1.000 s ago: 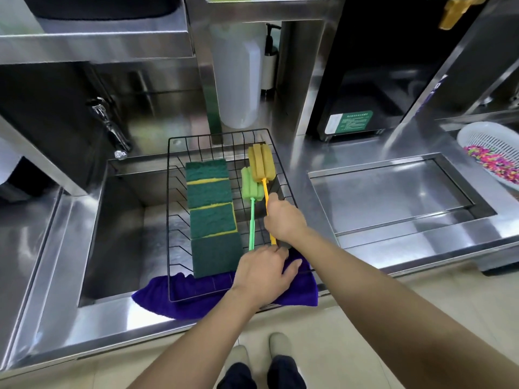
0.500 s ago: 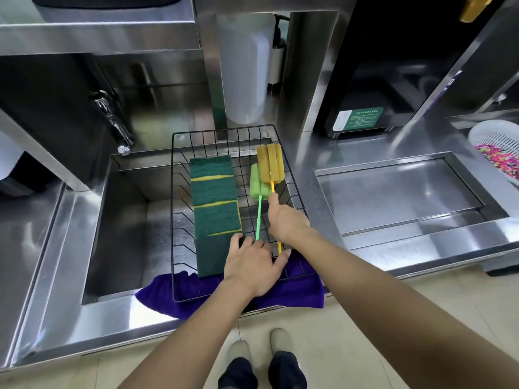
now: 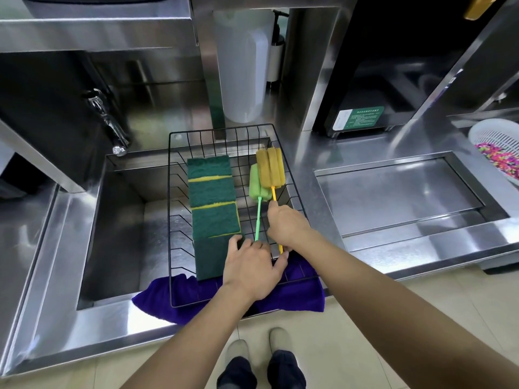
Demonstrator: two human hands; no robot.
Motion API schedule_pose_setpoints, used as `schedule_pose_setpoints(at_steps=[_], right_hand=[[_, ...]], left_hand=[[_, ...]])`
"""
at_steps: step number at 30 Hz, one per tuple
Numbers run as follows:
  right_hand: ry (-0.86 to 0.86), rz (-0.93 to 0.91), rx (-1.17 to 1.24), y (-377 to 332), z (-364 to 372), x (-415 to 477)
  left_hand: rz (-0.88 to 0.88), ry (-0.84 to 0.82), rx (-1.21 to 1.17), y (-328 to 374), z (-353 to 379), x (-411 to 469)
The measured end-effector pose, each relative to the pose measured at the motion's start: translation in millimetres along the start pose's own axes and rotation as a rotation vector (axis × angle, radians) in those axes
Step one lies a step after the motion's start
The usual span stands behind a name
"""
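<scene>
Yellow brush (image 3: 271, 171) | right hand (image 3: 286, 223) grips handle | left hand (image 3: 252, 266) flat on green brush (image 3: 257, 217)

The person is wearing dark navy trousers (image 3: 286, 370) and pale grey shoes (image 3: 280, 339); left hand (image 3: 251, 265), right hand (image 3: 286, 223) and forearms (image 3: 393, 304) are showing bare.

The steel bench (image 3: 314, 153) carries a purple cloth (image 3: 297, 299) at its front edge, a wire basket (image 3: 170, 220) seemingly resting on it, and a white colander (image 3: 488, 133) at the right edge.
</scene>
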State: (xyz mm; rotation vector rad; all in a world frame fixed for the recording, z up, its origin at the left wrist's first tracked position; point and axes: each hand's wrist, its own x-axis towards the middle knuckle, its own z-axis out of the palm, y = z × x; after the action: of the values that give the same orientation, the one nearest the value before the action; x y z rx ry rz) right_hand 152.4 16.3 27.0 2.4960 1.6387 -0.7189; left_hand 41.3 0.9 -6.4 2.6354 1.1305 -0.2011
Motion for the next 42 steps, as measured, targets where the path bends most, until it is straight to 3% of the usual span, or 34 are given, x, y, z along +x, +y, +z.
schedule_pose_setpoints(at_steps=[3, 10, 19, 24, 30, 34, 42], right_hand=[[0.005, 0.036, -0.018, -5.4, 5.5, 1.5], [0.21, 0.128, 0.253, -0.3, -6.0, 3.2], [0.079, 0.19, 0.276, -0.1, -14.7, 10.1], [0.048, 0.198, 0.268, 1.7, -11.7, 14.4], [0.098, 0.216, 0.379, 3.2, -13.2, 15.3], [-0.021, 0.211, 0.326, 2.3, -13.5, 20.1], [-0.156, 0.192, -0.004, -9.4, -14.2, 28.5]], left_hand=[[0.005, 0.042, -0.027, -1.5, -0.5, 1.1], [-0.098, 0.137, -0.02, -15.5, -20.5, 37.4], [-0.239, 0.011, 0.003, -19.6, -21.1, 82.6], [-0.205, -0.045, 0.091, -15.8, -16.8, 86.4], [-0.336, 0.057, -0.157, -22.5, -18.6, 81.3], [-0.39, 0.026, -0.2, -23.9, -22.4, 77.5], [-0.329, -0.102, 0.093, -22.2, -25.6, 84.5]])
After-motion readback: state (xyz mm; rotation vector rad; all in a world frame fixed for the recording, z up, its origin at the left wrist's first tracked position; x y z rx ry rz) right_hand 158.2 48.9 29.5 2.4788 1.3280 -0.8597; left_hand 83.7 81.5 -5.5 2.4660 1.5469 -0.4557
